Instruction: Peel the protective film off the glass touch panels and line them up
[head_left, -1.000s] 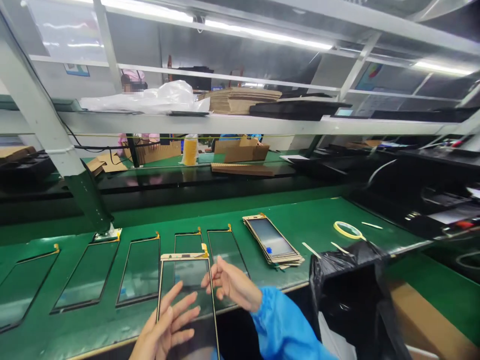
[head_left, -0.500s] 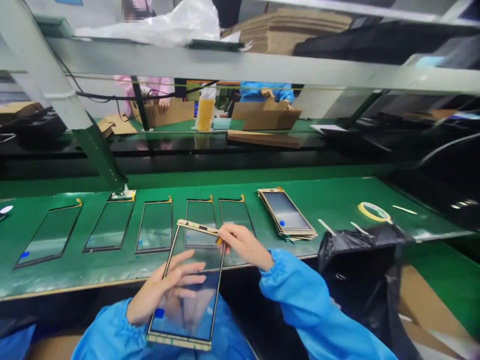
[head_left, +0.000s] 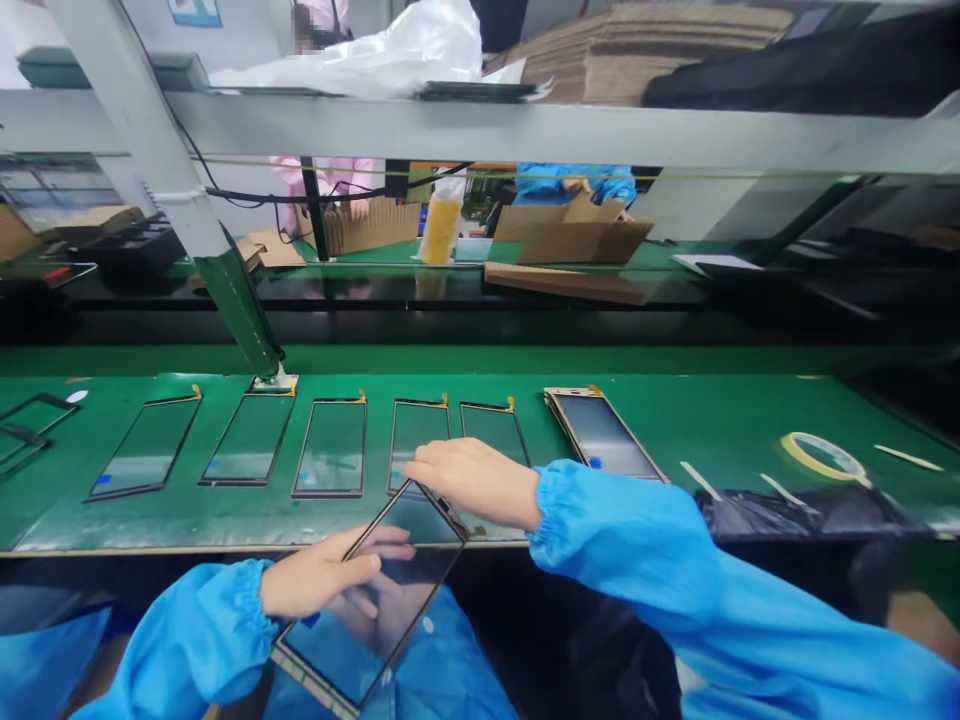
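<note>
My left hand (head_left: 326, 575) holds a framed touchscreen glass panel (head_left: 390, 610) from behind, its fingers showing through the glass and the thumb at the left edge. The panel is tilted, with a cream strip along its lower edge and a blue sticker near the lower left corner. My right hand (head_left: 472, 478) is at the panel's top left corner, back of the hand up, fingers bent together; what they pinch is hidden. Behind my hands several similar glass panels (head_left: 330, 450) lie in a row on the green bench (head_left: 225, 525), with orange flex tails at their tops.
A stack of screen panels (head_left: 604, 435) lies right of the row. Farther right are a yellow tape roll (head_left: 823, 456), thin white sticks (head_left: 909, 458) and a black plastic bag (head_left: 810, 512). A slanted post (head_left: 236, 300) meets the bench. Co-workers handle cardboard (head_left: 574, 235) beyond.
My right hand has moved from the panel's top right corner to its top left. The panel is turned clockwise, and its top border, cream before, now looks mostly dark. The view has shifted left.
</note>
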